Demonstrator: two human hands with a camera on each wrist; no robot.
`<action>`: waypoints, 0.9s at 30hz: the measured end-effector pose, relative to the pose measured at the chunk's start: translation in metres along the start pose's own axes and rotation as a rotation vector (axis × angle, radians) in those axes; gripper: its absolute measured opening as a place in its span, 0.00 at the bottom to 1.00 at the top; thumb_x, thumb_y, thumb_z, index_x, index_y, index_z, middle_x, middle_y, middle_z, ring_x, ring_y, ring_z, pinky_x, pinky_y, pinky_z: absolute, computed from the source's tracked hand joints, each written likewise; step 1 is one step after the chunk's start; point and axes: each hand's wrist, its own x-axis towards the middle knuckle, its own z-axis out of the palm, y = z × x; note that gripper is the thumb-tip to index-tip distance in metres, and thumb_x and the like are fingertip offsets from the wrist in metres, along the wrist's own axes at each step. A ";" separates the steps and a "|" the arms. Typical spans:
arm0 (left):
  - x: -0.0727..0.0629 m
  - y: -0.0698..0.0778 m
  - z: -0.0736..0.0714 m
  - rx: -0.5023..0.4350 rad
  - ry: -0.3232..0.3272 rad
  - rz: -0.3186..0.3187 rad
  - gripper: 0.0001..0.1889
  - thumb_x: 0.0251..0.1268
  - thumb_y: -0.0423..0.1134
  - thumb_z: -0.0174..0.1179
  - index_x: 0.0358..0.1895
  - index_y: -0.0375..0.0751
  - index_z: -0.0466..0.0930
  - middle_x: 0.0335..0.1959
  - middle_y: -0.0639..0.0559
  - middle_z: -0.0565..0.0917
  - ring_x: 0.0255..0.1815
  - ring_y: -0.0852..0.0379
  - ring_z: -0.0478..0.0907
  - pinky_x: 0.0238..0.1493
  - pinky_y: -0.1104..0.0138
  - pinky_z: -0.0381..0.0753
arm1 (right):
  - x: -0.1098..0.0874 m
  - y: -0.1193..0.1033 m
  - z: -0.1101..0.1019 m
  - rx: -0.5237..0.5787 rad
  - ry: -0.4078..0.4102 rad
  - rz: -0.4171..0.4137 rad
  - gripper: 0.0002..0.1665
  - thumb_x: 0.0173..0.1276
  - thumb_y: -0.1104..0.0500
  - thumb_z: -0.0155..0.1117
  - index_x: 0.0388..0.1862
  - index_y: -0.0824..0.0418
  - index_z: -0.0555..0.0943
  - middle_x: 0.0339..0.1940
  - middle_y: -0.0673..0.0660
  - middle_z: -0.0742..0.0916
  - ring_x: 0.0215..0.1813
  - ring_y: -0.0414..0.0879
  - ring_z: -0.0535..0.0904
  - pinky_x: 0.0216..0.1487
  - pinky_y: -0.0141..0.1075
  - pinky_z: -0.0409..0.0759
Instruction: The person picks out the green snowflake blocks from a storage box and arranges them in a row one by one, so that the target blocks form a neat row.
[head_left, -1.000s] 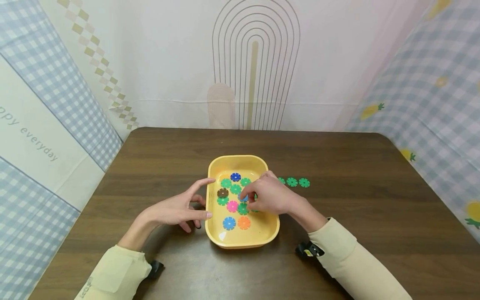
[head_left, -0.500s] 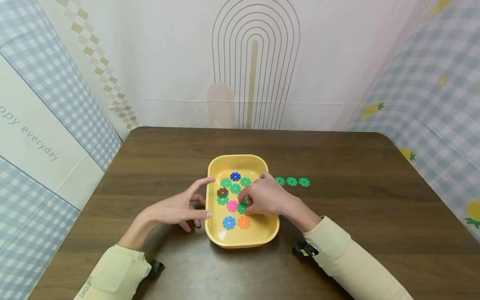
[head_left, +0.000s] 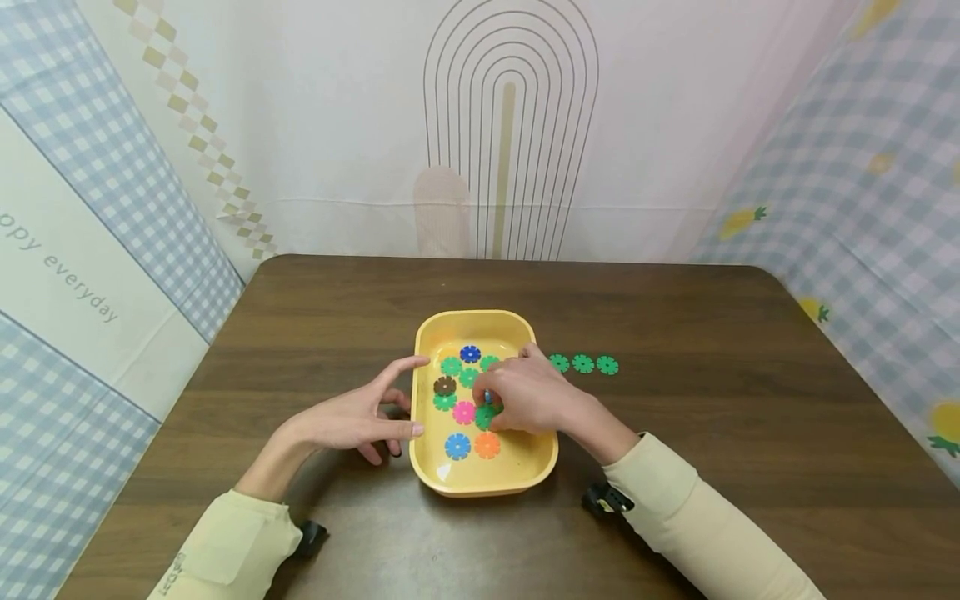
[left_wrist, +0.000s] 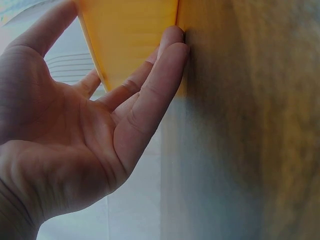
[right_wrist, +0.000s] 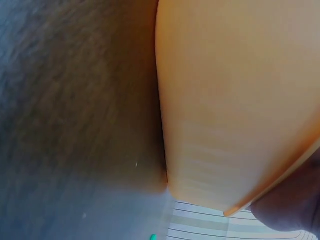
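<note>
A yellow plastic tray (head_left: pixel 438 482) sits on the table in the head view, with notched snowflake discs spread over its floor. My left hand (head_left: pixel 352 421) is spread along the tray's left side, its thumb and index finger touching the rim. In the left wrist view its other fingers lie against the tray's outer wall. My right hand (head_left: pixel 536 392) reaches over the right rim and pinches a blue snowflake disc (head_left: pixel 487 397), seen nearly edge-on. A green disc (head_left: pixel 485 417) lies just below those fingertips. The right wrist view shows mostly the tray's outer wall (right_wrist: pixel 225 110).
Several green discs (head_left: pixel 583 364) form a row on the wooden table (head_left: pixel 675 333), right of the tray. Pink (head_left: pixel 464 412), brown (head_left: pixel 445 385), orange (head_left: pixel 487 445), light blue (head_left: pixel 457 447) and dark blue (head_left: pixel 470 354) discs lie inside the tray. Patterned cloth (head_left: pixel 337 125) hangs behind.
My right hand has shifted slightly left and its fingertips have drawn together on the blue disc, which has tipped from flat to nearly edge-on. My left hand stays put.
</note>
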 end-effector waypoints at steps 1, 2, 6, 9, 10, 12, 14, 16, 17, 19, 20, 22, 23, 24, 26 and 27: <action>0.000 0.000 0.000 0.000 0.000 -0.001 0.49 0.73 0.51 0.68 0.84 0.69 0.40 0.62 0.36 0.76 0.38 0.46 0.85 0.37 0.53 0.89 | 0.000 0.000 0.000 0.003 0.004 -0.002 0.16 0.58 0.46 0.85 0.43 0.42 0.89 0.27 0.40 0.82 0.35 0.39 0.75 0.53 0.47 0.62; 0.000 0.000 0.000 0.001 0.000 -0.003 0.49 0.73 0.51 0.68 0.84 0.69 0.40 0.62 0.36 0.76 0.38 0.46 0.85 0.37 0.53 0.89 | -0.001 0.000 0.000 0.007 0.006 -0.004 0.16 0.58 0.47 0.85 0.42 0.42 0.88 0.26 0.40 0.82 0.34 0.39 0.75 0.53 0.47 0.62; 0.000 0.000 0.000 0.001 0.000 -0.006 0.49 0.73 0.51 0.68 0.84 0.69 0.40 0.62 0.36 0.76 0.38 0.46 0.85 0.37 0.53 0.89 | -0.002 0.001 0.001 0.018 0.019 -0.022 0.14 0.60 0.50 0.83 0.41 0.42 0.86 0.24 0.39 0.80 0.33 0.38 0.74 0.52 0.47 0.61; 0.000 0.000 0.000 0.000 0.001 -0.008 0.50 0.72 0.52 0.69 0.84 0.69 0.40 0.62 0.36 0.76 0.38 0.46 0.85 0.37 0.53 0.89 | -0.003 0.002 0.001 0.025 0.024 -0.030 0.13 0.62 0.52 0.82 0.42 0.41 0.86 0.24 0.39 0.80 0.32 0.38 0.74 0.53 0.48 0.61; 0.000 0.000 0.000 0.000 0.001 -0.008 0.50 0.72 0.52 0.69 0.84 0.69 0.40 0.62 0.36 0.76 0.38 0.46 0.85 0.37 0.53 0.89 | -0.003 0.002 0.001 0.027 0.023 -0.032 0.13 0.62 0.52 0.82 0.43 0.41 0.86 0.24 0.39 0.80 0.32 0.37 0.74 0.53 0.48 0.61; -0.001 0.000 0.000 -0.002 0.002 -0.008 0.50 0.72 0.52 0.69 0.84 0.69 0.40 0.62 0.36 0.76 0.38 0.46 0.85 0.37 0.53 0.89 | -0.004 0.003 0.002 0.035 0.021 -0.035 0.14 0.62 0.51 0.82 0.44 0.41 0.87 0.23 0.39 0.80 0.32 0.37 0.75 0.54 0.48 0.62; -0.001 0.000 0.000 -0.003 0.000 -0.005 0.50 0.73 0.52 0.69 0.84 0.69 0.40 0.62 0.36 0.76 0.39 0.46 0.85 0.37 0.53 0.89 | -0.004 0.003 0.001 0.051 0.018 -0.038 0.14 0.63 0.51 0.82 0.45 0.41 0.88 0.23 0.38 0.80 0.32 0.37 0.75 0.55 0.49 0.62; -0.001 0.000 0.001 -0.005 -0.003 0.000 0.49 0.73 0.51 0.68 0.84 0.69 0.39 0.61 0.36 0.76 0.39 0.46 0.84 0.37 0.53 0.89 | -0.005 0.004 0.001 0.073 0.017 -0.044 0.13 0.63 0.52 0.82 0.45 0.41 0.89 0.22 0.38 0.80 0.31 0.36 0.75 0.56 0.49 0.62; -0.001 0.000 0.001 -0.006 -0.004 0.002 0.49 0.73 0.51 0.68 0.84 0.70 0.39 0.61 0.36 0.76 0.39 0.46 0.84 0.37 0.52 0.89 | -0.005 0.004 0.000 0.089 0.016 -0.047 0.13 0.63 0.52 0.82 0.45 0.41 0.89 0.22 0.38 0.80 0.31 0.36 0.75 0.56 0.50 0.62; -0.001 -0.001 0.001 -0.006 -0.007 0.004 0.49 0.73 0.51 0.68 0.84 0.70 0.39 0.61 0.36 0.76 0.39 0.46 0.84 0.37 0.52 0.89 | -0.005 0.005 -0.001 0.124 0.009 -0.051 0.13 0.63 0.53 0.82 0.46 0.42 0.90 0.23 0.38 0.81 0.31 0.36 0.76 0.57 0.51 0.62; -0.001 -0.001 0.001 -0.005 -0.008 0.004 0.49 0.73 0.51 0.68 0.84 0.70 0.39 0.61 0.36 0.76 0.39 0.46 0.84 0.37 0.52 0.89 | -0.006 0.005 -0.002 0.143 0.005 -0.054 0.13 0.64 0.54 0.81 0.46 0.42 0.91 0.23 0.38 0.81 0.31 0.35 0.76 0.58 0.51 0.62; -0.001 -0.001 0.001 -0.004 -0.007 0.003 0.50 0.73 0.51 0.68 0.84 0.70 0.39 0.61 0.36 0.76 0.39 0.46 0.84 0.37 0.52 0.89 | -0.005 0.007 -0.003 0.185 -0.001 -0.056 0.13 0.65 0.56 0.80 0.47 0.43 0.91 0.24 0.37 0.83 0.32 0.35 0.77 0.58 0.51 0.62; -0.001 -0.001 0.001 -0.004 -0.006 0.002 0.50 0.73 0.51 0.68 0.84 0.70 0.39 0.61 0.36 0.76 0.39 0.46 0.84 0.37 0.52 0.89 | -0.006 0.007 -0.004 0.207 -0.002 -0.055 0.13 0.65 0.56 0.80 0.48 0.43 0.91 0.25 0.37 0.83 0.32 0.35 0.77 0.58 0.50 0.63; -0.001 0.000 0.001 -0.003 -0.006 0.002 0.50 0.73 0.51 0.68 0.84 0.70 0.39 0.62 0.36 0.76 0.39 0.46 0.84 0.37 0.52 0.89 | -0.005 0.008 -0.005 0.226 0.001 -0.056 0.14 0.65 0.57 0.79 0.48 0.43 0.91 0.26 0.37 0.84 0.32 0.35 0.77 0.57 0.48 0.66; -0.001 0.000 0.000 0.001 -0.003 0.001 0.49 0.73 0.51 0.68 0.84 0.70 0.39 0.62 0.36 0.76 0.39 0.46 0.85 0.37 0.52 0.89 | -0.005 0.010 -0.006 0.269 0.009 -0.064 0.14 0.66 0.58 0.78 0.49 0.43 0.91 0.27 0.38 0.85 0.31 0.35 0.78 0.52 0.43 0.72; -0.001 0.000 0.000 0.002 -0.001 0.001 0.49 0.73 0.51 0.68 0.84 0.70 0.39 0.62 0.36 0.76 0.39 0.46 0.85 0.37 0.53 0.89 | -0.005 0.011 -0.007 0.291 0.015 -0.069 0.15 0.66 0.59 0.78 0.49 0.43 0.91 0.28 0.39 0.86 0.31 0.36 0.78 0.48 0.40 0.75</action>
